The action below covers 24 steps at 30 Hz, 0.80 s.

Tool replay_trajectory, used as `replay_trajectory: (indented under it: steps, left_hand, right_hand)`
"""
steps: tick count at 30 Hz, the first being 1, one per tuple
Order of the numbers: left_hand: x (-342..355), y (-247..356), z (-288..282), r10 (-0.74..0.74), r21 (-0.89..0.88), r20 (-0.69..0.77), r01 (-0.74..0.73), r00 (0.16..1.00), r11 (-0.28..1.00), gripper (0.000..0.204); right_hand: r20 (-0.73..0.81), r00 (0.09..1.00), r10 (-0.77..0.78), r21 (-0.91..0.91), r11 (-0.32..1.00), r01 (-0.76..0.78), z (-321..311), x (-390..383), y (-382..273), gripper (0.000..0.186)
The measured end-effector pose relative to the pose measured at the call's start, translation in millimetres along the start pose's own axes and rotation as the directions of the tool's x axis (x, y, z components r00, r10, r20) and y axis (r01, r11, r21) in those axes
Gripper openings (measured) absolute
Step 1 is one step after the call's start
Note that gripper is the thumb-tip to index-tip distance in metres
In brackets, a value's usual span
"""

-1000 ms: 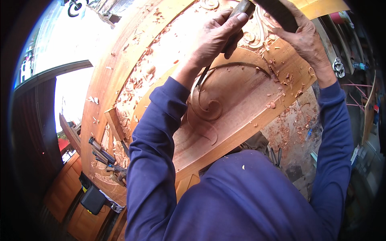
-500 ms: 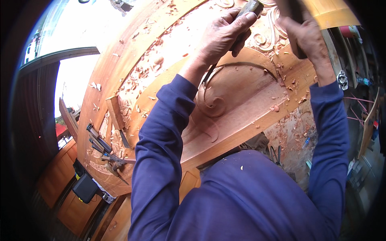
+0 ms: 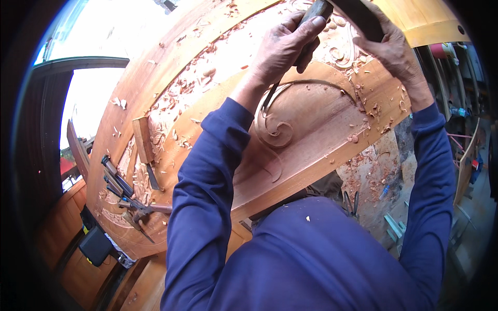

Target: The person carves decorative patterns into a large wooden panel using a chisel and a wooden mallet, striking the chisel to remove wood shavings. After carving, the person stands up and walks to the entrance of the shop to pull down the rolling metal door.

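My left hand [image 3: 282,49] is wrapped round the dark handle of a carving chisel [image 3: 318,10]. Its thin blade slants down beneath my wrist to the curved groove beside a carved scroll [image 3: 275,135] on a large wooden panel [image 3: 316,111]. My right hand [image 3: 391,54] grips a dark wooden mallet [image 3: 360,19], whose far end meets or nearly meets the top of the chisel handle; the upper edge of the view cuts off that spot. Curled shavings lie over the relief carving [image 3: 340,49] between and beyond my hands.
A wooden-handled chisel [image 3: 143,141] lies on the panel left of my left arm, near a cluster of several carving tools [image 3: 119,181]. A black case [image 3: 95,246] hangs by the panel's left corner. Shavings litter the floor [image 3: 371,166] at right. Yellowish boards [image 3: 423,20] stand at upper right.
My right hand has brought the mallet leftward to the top of the chisel handle. My left hand keeps its grip, almost in place. The whole view has shifted slightly.
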<state>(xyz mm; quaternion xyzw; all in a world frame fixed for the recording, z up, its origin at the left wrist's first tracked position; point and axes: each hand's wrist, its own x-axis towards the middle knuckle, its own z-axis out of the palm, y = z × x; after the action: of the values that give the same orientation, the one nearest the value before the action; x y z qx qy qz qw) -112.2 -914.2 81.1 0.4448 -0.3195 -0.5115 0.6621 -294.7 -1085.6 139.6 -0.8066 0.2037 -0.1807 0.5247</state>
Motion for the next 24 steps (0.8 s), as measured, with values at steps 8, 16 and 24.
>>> replay_trajectory:
  steps: [8, 16, 24]
  left_hand:
    - [4, -14, -7, -0.011, -0.033, -0.044, 0.010, 0.999, 0.999, 0.040]
    - [1, -14, -7, -0.014, -0.036, -0.114, 0.010, 0.993, 0.999, 0.041]
    - [-2, -15, -15, -0.002, 0.002, -0.123, 0.002, 0.992, 1.000, 0.039]
  right_hand:
    - [0.012, 0.994, 0.108, 0.021, 0.994, -0.108, -18, 16, 79, 0.070]
    - [-0.055, 0.985, -0.162, 0.203, 0.964, 0.170, 23, 34, 15, 0.069]
    - [-0.087, 0.996, 0.008, 0.162, 0.987, 0.006, -7, 59, 47, 0.072]
